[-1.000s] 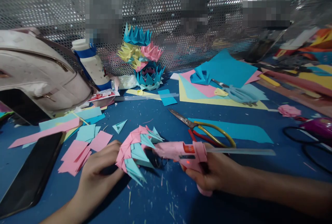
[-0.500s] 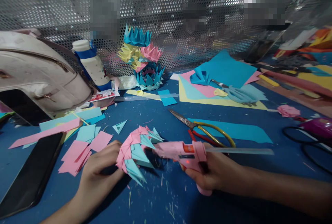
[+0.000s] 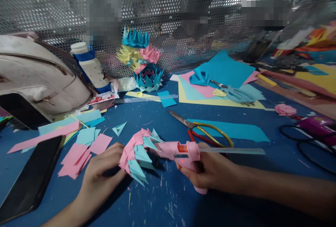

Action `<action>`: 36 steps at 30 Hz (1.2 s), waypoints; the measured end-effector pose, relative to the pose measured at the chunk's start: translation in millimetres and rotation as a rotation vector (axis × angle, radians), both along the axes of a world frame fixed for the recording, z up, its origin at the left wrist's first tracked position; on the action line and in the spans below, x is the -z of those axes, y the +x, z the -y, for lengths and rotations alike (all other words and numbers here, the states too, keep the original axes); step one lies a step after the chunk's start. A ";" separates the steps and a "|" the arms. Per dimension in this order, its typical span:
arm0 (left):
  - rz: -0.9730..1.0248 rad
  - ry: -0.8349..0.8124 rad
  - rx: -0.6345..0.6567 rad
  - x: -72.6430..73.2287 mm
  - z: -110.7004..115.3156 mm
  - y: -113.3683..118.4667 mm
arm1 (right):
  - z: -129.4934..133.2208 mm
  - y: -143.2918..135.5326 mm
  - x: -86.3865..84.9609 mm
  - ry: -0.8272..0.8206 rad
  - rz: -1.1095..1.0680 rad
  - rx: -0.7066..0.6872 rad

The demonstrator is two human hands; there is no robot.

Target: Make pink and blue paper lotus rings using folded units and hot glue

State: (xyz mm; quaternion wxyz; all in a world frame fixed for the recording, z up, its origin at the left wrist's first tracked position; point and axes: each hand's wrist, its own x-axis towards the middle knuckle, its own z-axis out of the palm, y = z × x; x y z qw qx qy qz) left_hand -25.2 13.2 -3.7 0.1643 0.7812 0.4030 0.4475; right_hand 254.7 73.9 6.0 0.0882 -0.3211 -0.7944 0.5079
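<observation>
My left hand (image 3: 106,171) is closed on the left edge of a folded-paper ring (image 3: 136,150) in pink and light blue, with pointed blue petals facing right. In my right hand (image 3: 210,171) is a pink hot glue gun (image 3: 181,151), fingers wrapped round its handle. The gun's nozzle end points left among the ring's petals; its very tip is hidden there. A clear glue stick (image 3: 236,150) juts from the gun's back. Behind the gun lie scissors (image 3: 193,125) with yellow and red handles, beside a blue paper strip (image 3: 236,130).
Pink paper squares (image 3: 75,162) and a black phone (image 3: 31,178) lie at left. Farther back stand a bag (image 3: 34,69), a bottle (image 3: 90,67) and stacked paper flowers (image 3: 149,76). Coloured sheets (image 3: 223,71) with blue-handled scissors (image 3: 238,95) are at back right. A purple device (image 3: 319,129) with a black cord sits right.
The glue gun in my right hand has shifted slightly left, its nozzle deeper among the petals. My left hand still holds the paper ring. The whole view has shifted a little.
</observation>
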 end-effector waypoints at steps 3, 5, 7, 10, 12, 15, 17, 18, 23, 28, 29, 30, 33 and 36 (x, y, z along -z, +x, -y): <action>-0.013 0.019 0.006 -1.0 -1.0 1.8 | 0.9 -1.2 -1.8 0.162 0.039 -0.027; -0.013 0.030 0.014 -1.3 -1.1 2.1 | 1.5 -1.2 -2.8 0.315 0.060 -0.038; -0.014 0.035 0.021 -1.2 -0.5 1.5 | 1.7 -0.2 -3.1 0.443 0.038 -0.047; -0.028 0.042 0.009 -0.2 0.6 0.2 | 1.3 2.2 -3.3 0.530 -0.027 -0.052; -0.033 0.047 -0.004 0.5 0.8 0.0 | 1.3 2.9 -4.2 0.553 -0.020 -0.046; -0.031 0.046 -0.002 0.5 0.0 1.4 | 2.7 1.7 -5.7 0.560 0.028 -0.034; -0.029 0.042 0.009 -0.1 -0.5 2.5 | 4.3 0.6 -5.8 0.562 0.034 -0.034; -0.028 0.044 0.011 -0.5 -0.5 2.9 | 5.0 0.3 -5.6 0.567 0.029 -0.036; -0.012 0.043 -0.002 -1.6 0.8 2.2 | 7.1 2.3 -5.3 0.648 0.023 -0.027; 0.008 0.019 -0.005 -2.0 1.0 2.4 | 9.9 1.8 -6.2 0.725 0.059 0.013; 0.010 0.024 0.002 -2.3 0.9 2.7 | 10.7 1.3 -6.1 0.731 0.057 0.015; 0.009 0.026 0.008 -2.5 0.8 3.2 | 11.3 0.8 -5.9 0.742 0.050 0.020; 0.001 0.031 0.014 -3.1 0.5 4.4 | 12.2 0.4 -5.4 0.755 0.042 0.021; 0.001 0.042 0.015 -2.9 0.3 4.7 | 11.8 1.1 -5.2 0.740 0.059 0.002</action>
